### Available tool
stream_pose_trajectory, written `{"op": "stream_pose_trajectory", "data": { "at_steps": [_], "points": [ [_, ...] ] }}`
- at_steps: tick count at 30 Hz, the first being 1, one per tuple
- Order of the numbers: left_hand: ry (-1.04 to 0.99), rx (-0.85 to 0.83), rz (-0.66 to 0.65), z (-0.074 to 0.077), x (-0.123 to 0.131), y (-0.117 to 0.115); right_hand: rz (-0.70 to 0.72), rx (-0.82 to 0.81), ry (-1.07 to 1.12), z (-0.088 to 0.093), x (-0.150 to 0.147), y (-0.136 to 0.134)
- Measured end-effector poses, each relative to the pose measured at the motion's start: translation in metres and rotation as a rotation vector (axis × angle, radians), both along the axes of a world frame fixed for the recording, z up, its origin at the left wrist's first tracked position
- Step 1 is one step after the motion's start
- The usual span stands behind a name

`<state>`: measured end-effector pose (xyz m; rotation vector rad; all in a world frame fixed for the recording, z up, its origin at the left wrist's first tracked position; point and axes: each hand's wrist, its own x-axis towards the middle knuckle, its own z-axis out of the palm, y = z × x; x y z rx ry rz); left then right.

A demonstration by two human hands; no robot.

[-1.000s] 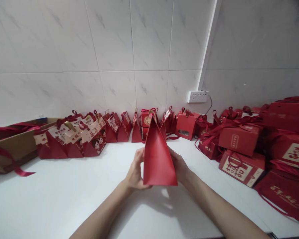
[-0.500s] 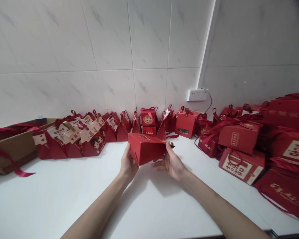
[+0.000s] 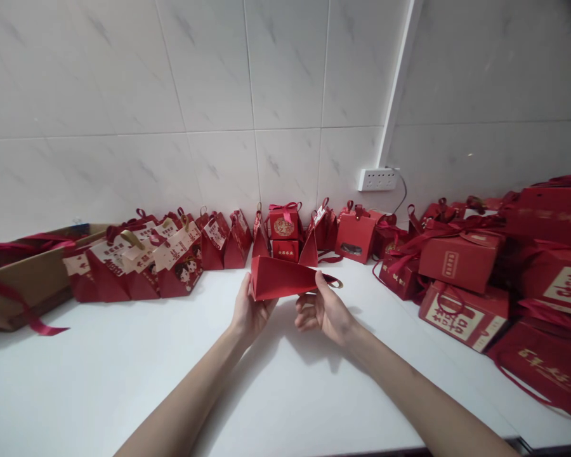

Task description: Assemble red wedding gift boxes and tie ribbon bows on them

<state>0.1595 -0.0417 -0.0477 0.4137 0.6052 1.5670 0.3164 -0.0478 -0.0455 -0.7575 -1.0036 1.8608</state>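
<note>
Left hand (image 3: 251,316) grips a red box (image 3: 283,278) by its wide end, right hand (image 3: 332,311) pinches its narrow end, above the table (image 3: 276,393); holding it sideways seems the step; next needs steady grips.

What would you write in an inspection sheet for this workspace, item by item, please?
Surface: white tabletop, no spill seen.
Things in hand: wedge-shaped red box, on its side, raised above the tabletop.
Clutter: other red boxes lined along the wall; stacked boxes at right; open brown carton at left, red ribbon hanging over its side.
Hands: left hand holds the wide end; right hand holds the narrow end.
Cables: one thin cable at the power socket; far end hidden.
Surroundings: pale tiles, white trunking above the socket.
</note>
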Motion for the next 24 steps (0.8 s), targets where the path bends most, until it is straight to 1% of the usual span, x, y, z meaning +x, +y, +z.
{"op": "stream_pose_trajectory", "data": {
  "at_steps": [2,4,6,8,9,10,12,14,15,17,21,24],
  "points": [
    [0.029,0.008,0.022,0.000,0.001,-0.001,-0.030,-0.009,-0.010,0.001,0.000,0.000],
    [0.085,0.071,0.049,-0.001,0.002,-0.001,-0.067,-0.024,-0.011,0.001,0.000,0.001],
    [0.176,0.208,0.055,-0.004,0.001,-0.002,-0.090,-0.058,-0.012,-0.001,0.001,0.004],
    [0.291,0.355,0.021,-0.008,-0.001,-0.003,-0.124,-0.082,-0.005,-0.006,0.002,0.009],
    [0.353,0.409,-0.001,-0.010,-0.003,-0.003,-0.171,-0.068,0.011,-0.008,0.002,0.011],
    [0.413,0.451,-0.020,-0.013,-0.005,-0.004,-0.241,-0.023,0.035,-0.010,0.003,0.013],
    [0.522,0.516,-0.052,-0.016,-0.008,-0.005,-0.418,0.134,0.077,-0.012,0.005,0.014],
    [0.631,0.563,-0.086,-0.019,-0.009,-0.006,-0.530,0.295,0.066,-0.010,0.008,0.012],
    [0.684,0.582,-0.092,-0.019,-0.009,-0.007,-0.538,0.352,0.046,-0.008,0.009,0.010],
    [0.777,0.614,-0.065,-0.020,-0.008,-0.009,-0.487,0.420,0.017,-0.005,0.011,0.006],
    [0.907,0.733,0.053,-0.020,-0.009,-0.014,-0.384,0.483,0.030,-0.002,0.013,0.002],
    [0.998,0.847,0.107,-0.020,-0.011,-0.015,-0.373,0.518,0.031,-0.002,0.014,-0.001]
  ]
}}
